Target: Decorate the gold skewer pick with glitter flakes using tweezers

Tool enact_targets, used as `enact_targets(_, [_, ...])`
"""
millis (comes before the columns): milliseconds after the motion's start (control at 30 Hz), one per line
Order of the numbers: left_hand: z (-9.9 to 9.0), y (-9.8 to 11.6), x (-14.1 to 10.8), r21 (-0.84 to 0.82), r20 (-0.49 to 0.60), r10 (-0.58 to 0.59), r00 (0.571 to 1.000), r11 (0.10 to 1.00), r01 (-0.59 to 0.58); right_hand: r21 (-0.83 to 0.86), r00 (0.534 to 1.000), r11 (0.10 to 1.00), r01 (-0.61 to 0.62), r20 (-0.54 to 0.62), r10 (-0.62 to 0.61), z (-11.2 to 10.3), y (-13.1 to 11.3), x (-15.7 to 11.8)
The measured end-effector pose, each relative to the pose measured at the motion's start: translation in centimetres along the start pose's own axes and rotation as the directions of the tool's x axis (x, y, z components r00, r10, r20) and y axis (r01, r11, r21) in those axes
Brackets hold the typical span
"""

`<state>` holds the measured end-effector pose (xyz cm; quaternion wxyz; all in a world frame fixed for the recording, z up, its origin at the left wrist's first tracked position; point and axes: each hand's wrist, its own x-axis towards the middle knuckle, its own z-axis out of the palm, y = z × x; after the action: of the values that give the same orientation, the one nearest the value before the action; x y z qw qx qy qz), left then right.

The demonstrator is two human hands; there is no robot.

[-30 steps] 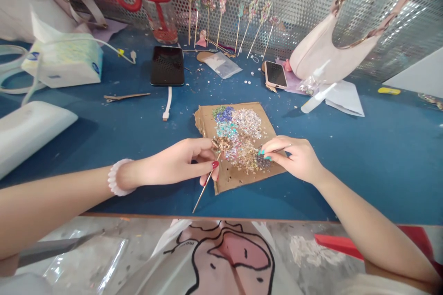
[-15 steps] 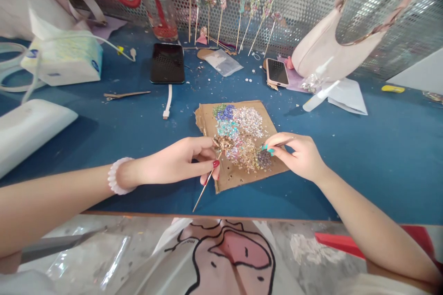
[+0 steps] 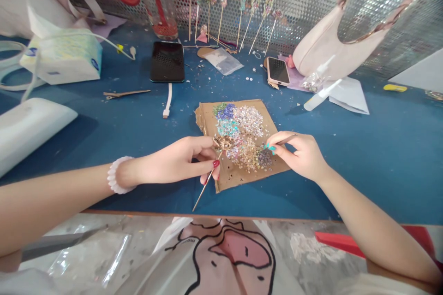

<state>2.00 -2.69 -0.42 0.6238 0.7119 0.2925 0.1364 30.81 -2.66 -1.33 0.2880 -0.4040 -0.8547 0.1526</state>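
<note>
My left hand (image 3: 188, 160) is closed around the thin stick of a gold hairpin (image 3: 204, 193), its ornamental head (image 3: 224, 143) up over the rhinestones and its shaft slanting down toward the table edge. Pinched in my right hand (image 3: 299, 154) is a slim metal tool that looks like tweezers (image 3: 288, 139), the tip mostly hidden by the fingers. It points at a dark grey pile of rhinestones (image 3: 265, 158). Below both hands lies a piece of cardboard (image 3: 228, 182) bearing small heaps of white, turquoise, blue, green, pink and gold rhinestones (image 3: 248, 120).
Several decorated hairpins (image 3: 256, 0) stand along the perforated metal panel. Farther back lie a black phone (image 3: 167, 62), a smaller phone (image 3: 278, 71) and a plastic bag (image 3: 224, 61). A hair clip (image 3: 126, 94), tissue pack (image 3: 65, 57), glue tube (image 3: 321, 95) and white handbag (image 3: 321, 46) flank the cardboard.
The tool in my right hand has tilted slightly, its back end a little higher. My left hand and the hairpin stay almost still. The view has shifted very slightly.
</note>
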Motion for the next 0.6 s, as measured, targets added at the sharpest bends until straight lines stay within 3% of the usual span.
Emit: enact_targets(600, [-0.01,-0.02,-0.05,-0.005,0.001,0.001,1.0,1.0,-0.001,0.01,0.999,1.0,0.024,0.022,-0.024,0.19,0.28,-0.29])
